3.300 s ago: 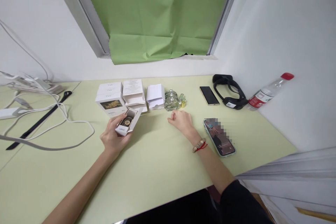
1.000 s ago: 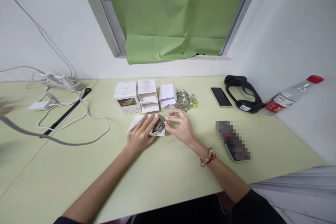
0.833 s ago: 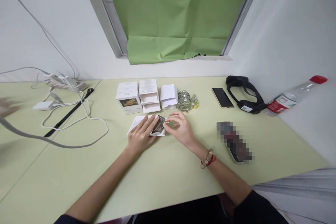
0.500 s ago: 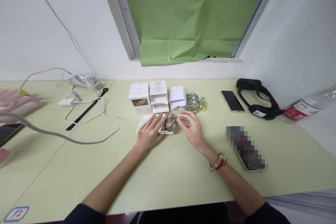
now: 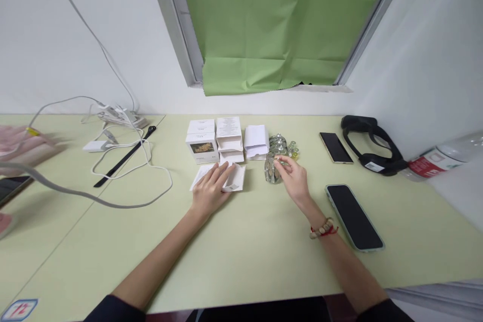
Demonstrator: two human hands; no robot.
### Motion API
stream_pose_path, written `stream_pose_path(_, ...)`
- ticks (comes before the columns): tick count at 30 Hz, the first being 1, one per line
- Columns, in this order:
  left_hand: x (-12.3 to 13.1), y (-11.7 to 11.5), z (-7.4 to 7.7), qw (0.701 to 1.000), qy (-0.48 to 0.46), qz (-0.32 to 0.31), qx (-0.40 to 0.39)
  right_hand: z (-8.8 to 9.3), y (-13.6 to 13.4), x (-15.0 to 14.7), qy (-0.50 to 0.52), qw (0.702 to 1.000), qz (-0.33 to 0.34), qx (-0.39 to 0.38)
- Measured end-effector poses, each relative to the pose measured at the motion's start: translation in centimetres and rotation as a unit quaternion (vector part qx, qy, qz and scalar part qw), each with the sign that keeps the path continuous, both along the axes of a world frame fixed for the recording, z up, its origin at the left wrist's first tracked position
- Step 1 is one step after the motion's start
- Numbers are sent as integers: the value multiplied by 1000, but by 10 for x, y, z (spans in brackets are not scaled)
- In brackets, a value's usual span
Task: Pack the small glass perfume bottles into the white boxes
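Note:
An open white cardboard box (image 5: 237, 179) lies on its side, its mouth facing right. My left hand (image 5: 209, 188) rests over this box and grips it, the thumb at its near side. Just right of the box, my right hand (image 5: 292, 176) pinches a clear, shiny glass piece (image 5: 271, 170) between thumb and fingertips; its exact kind is hard to make out. Beyond my right hand are several similar clear glass pieces (image 5: 277, 144) in a cluster, with small round glass bits (image 5: 293, 148) beside them, partly hidden by the hand.
Behind the box stand white boxes with a picture (image 5: 203, 148), an open white box (image 5: 229, 136) and another white box (image 5: 256, 140). Two phones (image 5: 354, 217), a black headset (image 5: 373, 146) and a bottle (image 5: 433, 161) lie to the right. Cables (image 5: 151, 166) and a black strap (image 5: 126, 158) lie left.
My right hand has moved right, drawing the clear glass piece out of the white box's mouth. The left hand stays on the box, which now shows its hollow inside.

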State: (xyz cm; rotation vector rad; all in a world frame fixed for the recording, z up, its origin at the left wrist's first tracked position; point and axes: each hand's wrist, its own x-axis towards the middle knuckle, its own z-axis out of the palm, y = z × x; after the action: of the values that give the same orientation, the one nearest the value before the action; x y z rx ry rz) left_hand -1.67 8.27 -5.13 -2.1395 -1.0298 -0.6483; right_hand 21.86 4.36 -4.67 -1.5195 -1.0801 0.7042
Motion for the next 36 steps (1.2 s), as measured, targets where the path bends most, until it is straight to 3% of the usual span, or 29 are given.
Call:
stream_pose_path(5, -1, 1, 0, 1000, -7, -8, -3, -9, 5, 6, -80, 994, 51, 62)
stream_pose_path(9, -1, 1, -1, 1000, -7, -9, -8, -6, 6, 20, -136, 982, 101, 85)
stream_pose_path(13, -2, 1, 1, 999, -19, -21, -17, 1, 2, 39, -211, 975, 74, -5)
stream_pose_path(16, -2, 1, 3, 995, -56, -58, -53, -2, 0, 47, -343, 930, 75, -106)
stream_pose_path(19, 0, 1, 5, 993, -28, -91, -74, -10, -1, 48, -423, 889, 118, -133)
stream_pose_path(24, -1, -1, 7, 995, 9, -64, -81, -14, 0, 47, -423, 891, 48, -158)
stream_pose_path(28, -4, -4, 5, 991, 16, -56, -120, -3, -2, 43, -365, 927, -14, -80)
stream_pose_path(32, 4, -8, 2, 988, 10, -58, -141, 14, -7, 33, -294, 949, -71, 94)
stream_pose_path(34, 9, -16, 8, 986, 3, -38, -160, 28, -13, 29, -213, 961, -54, 169)
stream_pose_path(36, 7, -33, 25, 986, -45, -53, -154, 48, -23, 25, -108, 970, -41, 215)
